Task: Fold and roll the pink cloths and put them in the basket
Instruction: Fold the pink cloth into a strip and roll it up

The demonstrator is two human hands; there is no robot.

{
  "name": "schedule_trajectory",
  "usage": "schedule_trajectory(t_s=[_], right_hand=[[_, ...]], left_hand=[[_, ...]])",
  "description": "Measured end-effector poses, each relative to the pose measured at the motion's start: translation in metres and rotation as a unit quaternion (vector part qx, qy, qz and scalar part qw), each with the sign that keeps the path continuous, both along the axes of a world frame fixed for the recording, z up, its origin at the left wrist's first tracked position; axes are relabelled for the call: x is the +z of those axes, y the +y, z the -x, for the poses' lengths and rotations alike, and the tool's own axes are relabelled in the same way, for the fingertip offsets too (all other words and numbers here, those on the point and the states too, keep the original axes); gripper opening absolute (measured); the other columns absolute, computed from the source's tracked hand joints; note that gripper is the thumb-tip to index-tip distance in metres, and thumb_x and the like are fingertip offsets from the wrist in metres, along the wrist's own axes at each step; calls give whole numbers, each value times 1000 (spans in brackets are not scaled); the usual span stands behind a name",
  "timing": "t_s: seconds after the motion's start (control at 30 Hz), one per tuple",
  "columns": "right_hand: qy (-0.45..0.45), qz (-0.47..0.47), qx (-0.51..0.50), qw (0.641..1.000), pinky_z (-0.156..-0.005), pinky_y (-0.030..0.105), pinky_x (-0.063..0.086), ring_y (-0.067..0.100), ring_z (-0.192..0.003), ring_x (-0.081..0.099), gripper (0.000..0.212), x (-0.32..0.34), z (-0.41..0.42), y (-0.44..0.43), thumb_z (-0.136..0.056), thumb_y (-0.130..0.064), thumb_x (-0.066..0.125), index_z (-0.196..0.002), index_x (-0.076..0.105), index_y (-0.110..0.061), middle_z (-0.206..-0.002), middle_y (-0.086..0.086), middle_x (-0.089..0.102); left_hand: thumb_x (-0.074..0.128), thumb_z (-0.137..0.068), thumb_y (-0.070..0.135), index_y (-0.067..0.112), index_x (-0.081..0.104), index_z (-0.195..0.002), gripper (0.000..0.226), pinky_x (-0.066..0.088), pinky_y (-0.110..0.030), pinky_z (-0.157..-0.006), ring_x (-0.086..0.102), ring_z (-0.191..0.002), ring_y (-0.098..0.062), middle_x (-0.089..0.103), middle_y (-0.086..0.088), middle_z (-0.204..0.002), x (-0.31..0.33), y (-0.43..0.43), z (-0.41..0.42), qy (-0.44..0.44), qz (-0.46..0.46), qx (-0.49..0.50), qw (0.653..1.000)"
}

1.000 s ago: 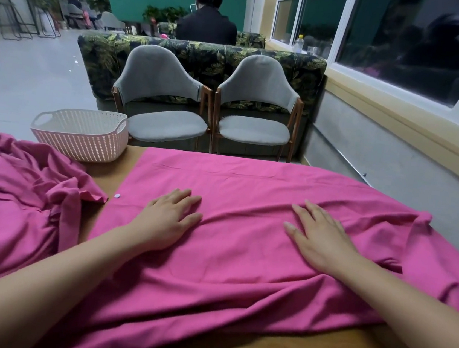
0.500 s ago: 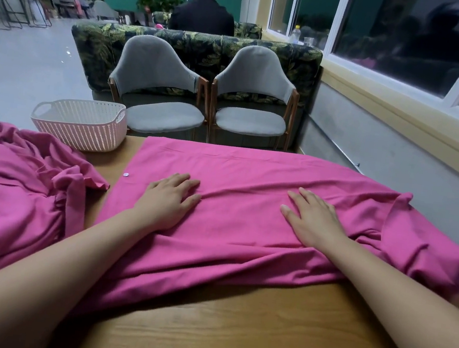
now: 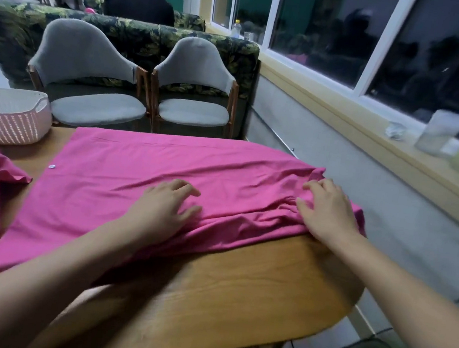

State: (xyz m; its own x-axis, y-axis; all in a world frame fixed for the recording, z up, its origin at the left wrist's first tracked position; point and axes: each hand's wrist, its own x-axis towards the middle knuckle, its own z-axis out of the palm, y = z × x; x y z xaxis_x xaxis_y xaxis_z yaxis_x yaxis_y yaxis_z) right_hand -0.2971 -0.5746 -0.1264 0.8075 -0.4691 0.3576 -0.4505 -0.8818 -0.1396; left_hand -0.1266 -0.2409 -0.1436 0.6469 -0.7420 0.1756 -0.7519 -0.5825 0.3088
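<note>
Past the near edge of the table (image 3: 238,283), the left hand (image 3: 167,209) and right hand (image 3: 330,211) rest flat, fingers loosely spread, on the pink cloth (image 3: 137,169) laid across the middle, with the basket (image 3: 6,117) at the far left corner.

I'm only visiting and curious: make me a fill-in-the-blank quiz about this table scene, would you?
1. The left hand and right hand rest on the spread ___ cloth.
2. The white basket stands at the table's far ___ corner.
3. Just beyond the table stand ___ grey chairs.
Missing words: pink, left, two.
</note>
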Motion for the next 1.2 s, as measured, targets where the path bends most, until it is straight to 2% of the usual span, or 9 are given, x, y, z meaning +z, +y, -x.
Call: schedule_trajectory(t_s=[0.13, 0.33, 0.47, 0.6, 0.7, 0.8, 0.9, 1.07, 1.2], right_hand=[[2, 47, -51, 998, -91, 47, 47, 36, -105, 55, 38, -2, 45, -18, -88, -48, 71, -108, 61, -17, -109, 10, 56], [-58, 140, 47, 987, -81, 45, 44, 30, -92, 54, 33, -19, 79, 0, -90, -43, 74, -98, 56, -17, -97, 5, 58], [-6, 147, 18, 989, -81, 44, 45, 27, -89, 55, 41, -31, 71, 3, -91, -59, 67, -94, 60, -19, -92, 1, 60], [-2, 135, 21, 991, -83, 44, 42, 29, -92, 57, 19, -37, 65, -3, -95, -39, 65, -96, 65, -20, -93, 1, 60], [-59, 44, 33, 997, -84, 46, 45, 30, -90, 56, 12, -21, 66, -16, -96, -28, 62, -89, 60, -19, -89, 2, 61], [-146, -56, -5, 988, -74, 42, 43, 28, -82, 55, 17, 11, 75, -40, -95, -21, 60, -80, 55, -16, -83, 2, 59], [-198, -144, -67, 967, -63, 36, 40, 24, -78, 56, 20, 44, 92, -61, -98, -21, 58, -80, 58, -12, -81, 5, 62], [-230, -299, -136, 916, -75, 48, 57, 27, -76, 71, 28, 43, 108, -76, -95, -26, 52, -82, 62, -4, -76, 8, 71], [-205, -385, -159, 886, -80, 49, 59, 33, -87, 74, 19, 14, 116, -76, -98, -23, 52, -94, 64, -8, -92, 14, 74]], left_hand=[[34, -93, 70, 34, 64, -127, 58, 49, -47, -101, 59, -123, -22, 63, 7, -133, 4, -29, 29, -27, 14, -50, 998], [49, -92, 63, 36, 65, -118, 41, 50, -45, -91, 59, -110, -22, 63, 9, -120, 0, -52, 57, -68, 37, -94, 993], [65, -93, 51, 34, 67, -117, 29, 47, -42, -86, 58, -107, -23, 63, 7, -114, -5, -61, 65, -84, 34, -86, 992], [71, -93, 36, 30, 70, -108, 16, 50, -43, -84, 62, -102, -27, 65, 4, -104, -6, -61, 64, -77, 41, -59, 994], [74, -91, 28, 27, 71, -100, 9, 50, -41, -79, 64, -95, -28, 67, 3, -97, -1, -58, 61, -77, 70, -50, 993], [76, -90, 24, 24, 71, -96, 8, 50, -41, -76, 63, -91, -28, 66, 2, -93, 9, -55, 60, -81, 103, -46, 990], [77, -91, 22, 24, 71, -95, 8, 51, -41, -75, 63, -88, -27, 65, 3, -92, 20, -53, 63, -77, 132, -56, 987], [77, -93, 28, 31, 67, -94, 10, 50, -35, -73, 60, -84, -16, 61, 13, -91, 24, -42, 84, -65, 131, -131, 981], [74, -91, 34, 33, 66, -91, 8, 49, -28, -71, 58, -82, -5, 58, 18, -89, 8, -35, 105, -35, 78, -213, 973]])
